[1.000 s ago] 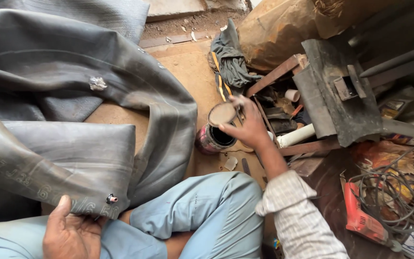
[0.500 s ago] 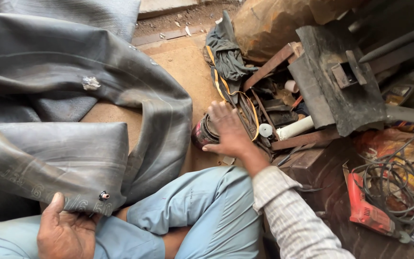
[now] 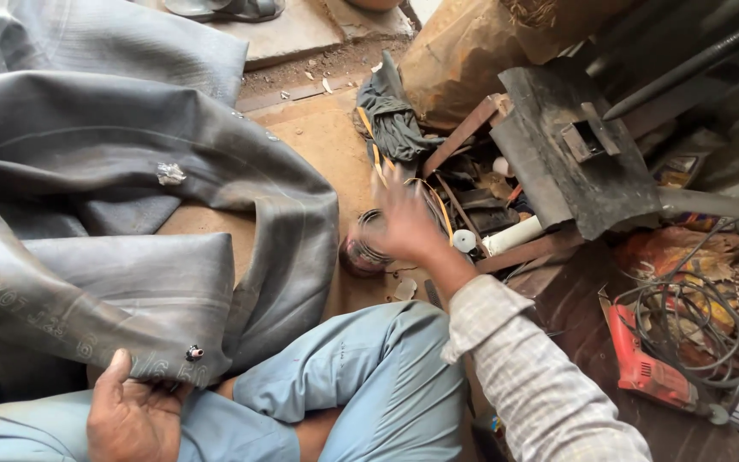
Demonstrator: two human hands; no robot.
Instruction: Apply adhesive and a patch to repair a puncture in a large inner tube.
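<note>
The small round dark metal tin is seen on the brown floor just beside the folded grey rubber inner tube, directly under the blurred, spread-fingered right hand; tube's near edge is pinched by the left hand.

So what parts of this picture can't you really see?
- Right hand: motion-blurred in the head view, so its grip is unclear.
- Small tin: mostly hidden behind that hand.
- Left hand: cut off by the bottom edge, fingers tucked under the rubber inner tube.
</note>
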